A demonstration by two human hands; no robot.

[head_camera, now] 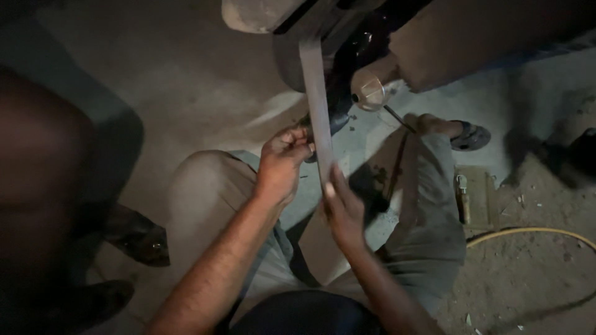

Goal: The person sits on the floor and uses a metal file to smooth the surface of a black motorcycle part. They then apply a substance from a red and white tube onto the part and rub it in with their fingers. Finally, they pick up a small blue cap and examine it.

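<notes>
A long flat grey metal strip [315, 93] runs down from a dark machine body [347, 37] at the top to my hands. My left hand [282, 162] grips the strip's left edge with curled fingers, about two thirds of the way down. Lower down, my right hand [343, 208] pinches the bottom end of the strip between thumb and fingers. I am squatting, with my knees in grey trousers [205, 192] on both sides of my hands. A round metal hub [369, 93] sticks out of the machine just right of the strip.
My right foot in a sandal [469, 135] rests on the concrete floor. A flat tan case [477, 198] holding a tool lies at the right, by a yellow hose [528, 231]. Another person's leg and dark shoe [139, 239] stand at the left.
</notes>
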